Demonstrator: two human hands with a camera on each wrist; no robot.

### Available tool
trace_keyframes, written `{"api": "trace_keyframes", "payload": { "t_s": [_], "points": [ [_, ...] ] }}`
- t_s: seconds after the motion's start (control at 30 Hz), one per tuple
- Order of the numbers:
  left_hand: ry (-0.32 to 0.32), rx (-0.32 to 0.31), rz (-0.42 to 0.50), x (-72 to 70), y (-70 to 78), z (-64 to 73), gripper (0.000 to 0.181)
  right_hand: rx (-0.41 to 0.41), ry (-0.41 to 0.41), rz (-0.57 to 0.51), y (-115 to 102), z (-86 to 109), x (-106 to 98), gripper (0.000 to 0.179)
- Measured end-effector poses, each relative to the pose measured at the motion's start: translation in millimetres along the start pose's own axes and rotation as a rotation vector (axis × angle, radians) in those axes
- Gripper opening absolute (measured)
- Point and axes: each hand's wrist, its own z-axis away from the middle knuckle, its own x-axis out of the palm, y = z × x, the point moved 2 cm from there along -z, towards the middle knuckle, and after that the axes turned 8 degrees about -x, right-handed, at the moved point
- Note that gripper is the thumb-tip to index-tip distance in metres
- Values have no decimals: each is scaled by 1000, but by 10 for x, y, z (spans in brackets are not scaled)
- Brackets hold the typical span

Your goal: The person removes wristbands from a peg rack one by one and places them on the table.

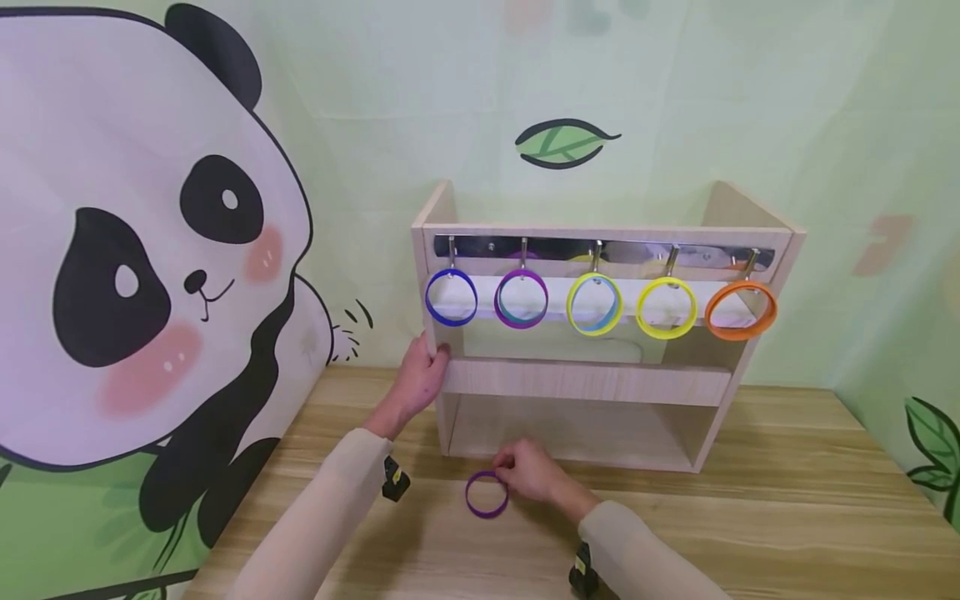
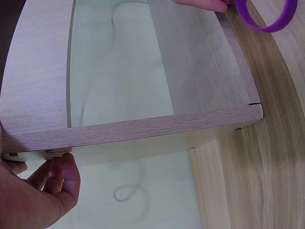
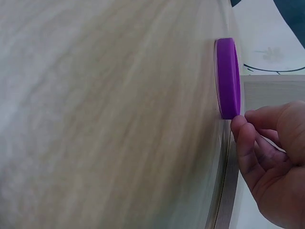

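My left hand (image 1: 420, 377) grips the left side panel of a pale wooden shelf (image 1: 585, 382), with the fingers against the panel's edge in the left wrist view. Between the thumb and fingertips of my right hand (image 1: 534, 472), a purple ring (image 3: 228, 81) is pinched by its edge. That ring is in front of the shelf's lower left, above the tabletop. Metal hooks on the shelf's front bar (image 1: 558, 247) carry a blue ring (image 1: 428, 308), a purple ring (image 1: 545, 304), a yellow ring (image 1: 569, 312), another yellow ring (image 1: 640, 312) and an orange ring (image 1: 773, 312).
The shelf stands on a wood-grain table (image 1: 795, 508) close to a pale green backdrop (image 1: 375, 167). A large printed panda (image 1: 150, 108) covers the left side. Teal and light blue show inside two of the hanging rings.
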Motion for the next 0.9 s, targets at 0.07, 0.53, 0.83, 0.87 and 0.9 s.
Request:
{"api": "trace_keyframes", "payload": {
  "t_s": [0.07, 0.53, 0.83, 0.87, 0.9],
  "points": [
    [5, 1, -4, -1, 4, -4, 39, -3, 8, 6, -5, 0, -16, 3],
    [6, 40, 21, -2, 22, 2, 37, -19, 48, -39, -201, 39, -259, 12],
    [-13, 38, 33, -10, 23, 6, 37, -120, 143, 16, -515, 31, -530, 7],
    [-16, 42, 33, -11, 21, 5, 37, -134, 151, 17, -556, 31, -559, 7],
    [-19, 42, 34, -10, 19, 5, 37, -146, 159, 16, -599, 31, -588, 7]
  ]
}}
